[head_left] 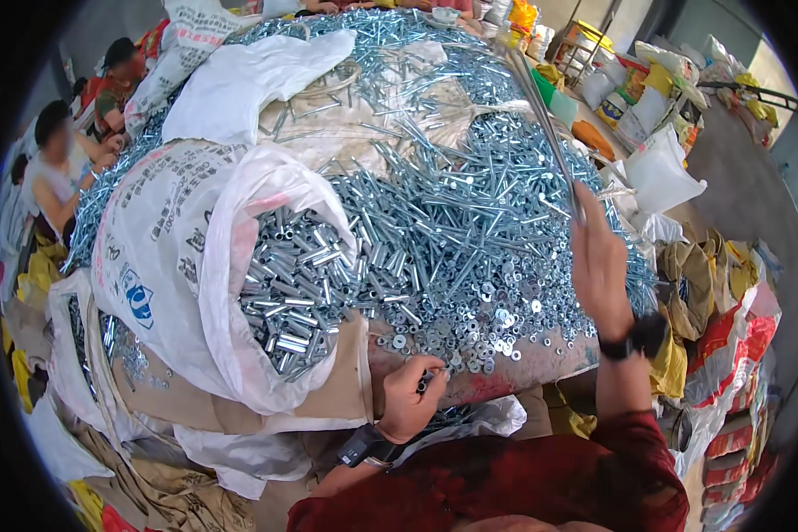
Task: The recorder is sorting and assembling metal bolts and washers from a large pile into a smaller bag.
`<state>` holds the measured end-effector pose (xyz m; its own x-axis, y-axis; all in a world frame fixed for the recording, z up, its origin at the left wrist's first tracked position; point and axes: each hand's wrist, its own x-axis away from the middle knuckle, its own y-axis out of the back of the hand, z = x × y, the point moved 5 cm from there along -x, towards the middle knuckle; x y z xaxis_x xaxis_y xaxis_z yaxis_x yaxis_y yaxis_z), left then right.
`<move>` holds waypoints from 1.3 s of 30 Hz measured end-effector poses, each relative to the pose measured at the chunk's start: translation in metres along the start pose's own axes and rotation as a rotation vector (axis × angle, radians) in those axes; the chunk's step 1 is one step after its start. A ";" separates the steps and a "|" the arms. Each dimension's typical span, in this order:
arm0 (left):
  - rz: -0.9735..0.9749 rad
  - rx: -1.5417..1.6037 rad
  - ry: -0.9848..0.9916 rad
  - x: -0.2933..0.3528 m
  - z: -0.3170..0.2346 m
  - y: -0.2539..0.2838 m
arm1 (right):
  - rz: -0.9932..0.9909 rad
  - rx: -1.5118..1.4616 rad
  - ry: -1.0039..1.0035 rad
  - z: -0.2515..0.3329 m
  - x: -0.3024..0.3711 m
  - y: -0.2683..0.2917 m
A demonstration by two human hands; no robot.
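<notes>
My right hand (601, 266) is closed round the lower end of a long, thin, shiny metal rod (545, 115), which slants up and away over the right side of the heap; I cannot tell if it is one piece or two side by side. At the near edge of the table, my left hand (410, 399) is curled shut, with a small dark thing partly showing between the fingers. Just beyond it lie loose washers and nuts (470, 330). Farther off, long bolts (470, 204) are heaped. A white woven sack (164, 222) spills metal sleeves (297, 275) left of my left hand.
A white cloth sack (257, 84) lies across the far heap. Two people (58, 168) sit along the left side. Filled bags (652, 89) and a white plastic container (661, 173) stand at the right. Brown cardboard (350, 381) lies under the open sack.
</notes>
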<state>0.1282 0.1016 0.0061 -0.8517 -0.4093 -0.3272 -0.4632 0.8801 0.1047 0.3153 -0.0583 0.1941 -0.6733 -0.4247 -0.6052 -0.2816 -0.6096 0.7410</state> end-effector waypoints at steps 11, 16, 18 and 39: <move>0.108 0.065 -0.008 -0.001 -0.001 0.003 | 0.275 0.434 -0.061 -0.036 -0.172 -0.183; 0.172 0.160 -0.012 0.000 0.003 -0.002 | 0.355 0.457 -0.056 -0.054 -0.188 -0.221; 0.166 0.163 -0.025 0.003 0.004 -0.002 | 0.387 0.473 -0.004 -0.041 -0.190 -0.231; 0.197 0.145 -0.036 0.002 0.004 -0.001 | 0.489 0.341 0.122 0.005 -0.189 -0.259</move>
<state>0.1279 0.1007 0.0019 -0.9116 -0.2200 -0.3473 -0.2468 0.9685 0.0343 0.5121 0.1834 0.1176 -0.7022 -0.6876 -0.1847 -0.1759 -0.0839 0.9808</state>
